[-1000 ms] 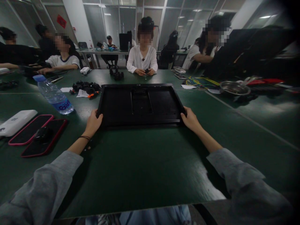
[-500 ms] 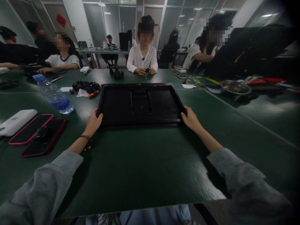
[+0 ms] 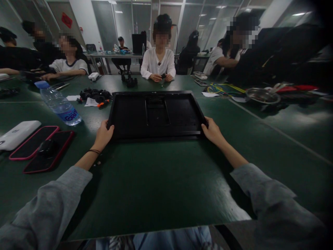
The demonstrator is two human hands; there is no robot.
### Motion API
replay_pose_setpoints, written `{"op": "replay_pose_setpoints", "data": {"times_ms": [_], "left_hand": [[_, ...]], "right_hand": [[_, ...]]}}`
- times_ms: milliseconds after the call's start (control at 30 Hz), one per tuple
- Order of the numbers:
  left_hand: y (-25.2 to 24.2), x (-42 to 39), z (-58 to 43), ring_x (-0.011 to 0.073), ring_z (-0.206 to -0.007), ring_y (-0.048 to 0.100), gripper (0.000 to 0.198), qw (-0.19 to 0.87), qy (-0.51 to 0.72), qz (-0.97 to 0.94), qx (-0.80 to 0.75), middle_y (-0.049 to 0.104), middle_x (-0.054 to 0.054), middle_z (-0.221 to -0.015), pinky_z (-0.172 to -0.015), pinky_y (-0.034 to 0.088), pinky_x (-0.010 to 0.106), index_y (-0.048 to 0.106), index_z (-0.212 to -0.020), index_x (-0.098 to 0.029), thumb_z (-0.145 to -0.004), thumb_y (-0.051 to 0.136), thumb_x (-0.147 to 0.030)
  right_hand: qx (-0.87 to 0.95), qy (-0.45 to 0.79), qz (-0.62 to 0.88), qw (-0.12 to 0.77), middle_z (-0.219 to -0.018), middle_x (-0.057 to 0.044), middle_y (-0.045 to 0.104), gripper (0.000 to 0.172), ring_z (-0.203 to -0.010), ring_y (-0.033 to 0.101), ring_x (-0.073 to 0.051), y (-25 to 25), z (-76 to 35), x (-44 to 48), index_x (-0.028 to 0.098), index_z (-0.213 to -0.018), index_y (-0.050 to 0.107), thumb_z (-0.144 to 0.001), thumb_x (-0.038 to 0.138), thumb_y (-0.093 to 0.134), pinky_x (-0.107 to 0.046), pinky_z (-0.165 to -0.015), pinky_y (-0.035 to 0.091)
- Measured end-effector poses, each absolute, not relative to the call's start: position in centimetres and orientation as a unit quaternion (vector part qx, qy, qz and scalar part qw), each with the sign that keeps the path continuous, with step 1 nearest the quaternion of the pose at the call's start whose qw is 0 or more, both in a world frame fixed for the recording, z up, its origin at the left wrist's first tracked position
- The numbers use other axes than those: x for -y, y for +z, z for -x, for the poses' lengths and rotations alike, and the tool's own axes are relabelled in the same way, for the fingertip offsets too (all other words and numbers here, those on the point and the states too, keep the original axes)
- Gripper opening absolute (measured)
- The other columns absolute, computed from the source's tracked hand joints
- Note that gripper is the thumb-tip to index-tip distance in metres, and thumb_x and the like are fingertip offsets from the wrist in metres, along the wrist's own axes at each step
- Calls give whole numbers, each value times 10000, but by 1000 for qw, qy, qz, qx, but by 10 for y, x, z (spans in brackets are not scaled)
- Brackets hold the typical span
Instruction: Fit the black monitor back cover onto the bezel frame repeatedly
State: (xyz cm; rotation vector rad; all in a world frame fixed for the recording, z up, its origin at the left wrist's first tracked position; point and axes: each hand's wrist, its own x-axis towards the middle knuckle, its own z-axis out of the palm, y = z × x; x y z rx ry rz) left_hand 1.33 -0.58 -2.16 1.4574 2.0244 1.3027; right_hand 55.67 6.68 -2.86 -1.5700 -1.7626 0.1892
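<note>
A wide black monitor housing point(image 3: 131, 111) lies on the green table, with a raised rim and a rectangular recess in its middle. My left hand point(image 3: 103, 133) grips its left edge near the front corner, thumb on top. Round the opposite edge, my right hand point(image 3: 213, 132) is closed in the same way. The fingers beneath the housing are hidden on both sides. Small pale bits point(image 3: 98, 163) lie beside my left wrist.
To the left stand a water bottle point(image 3: 58, 104), a white device point(image 3: 19, 134) and two red-edged phones point(image 3: 33, 142), one with a black object on it. Black parts point(image 3: 95, 95) lie behind. A metal bowl point(image 3: 262, 96) and cables are at right. Across sits a person point(image 3: 158, 62).
The view has shifted very slightly. Both hands keep their hold, and the housing stays in about the same place.
</note>
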Motion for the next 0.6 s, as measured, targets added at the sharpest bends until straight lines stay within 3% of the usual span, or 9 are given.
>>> {"op": "replay_pose_setpoints", "data": {"times_ms": [600], "left_hand": [[-23,5,-12,285,-1260,642,499,147,448,-524,-710,662,181,-1370,-1129,471,458,553,-1370,-135,-898,591,-289]], "right_hand": [[694,66,614,369,-1374,-218,627,559,-1309,588,-382,-27,-555,-65,131,-1396,536,-877,338,539,-576,-1164,418]]}}
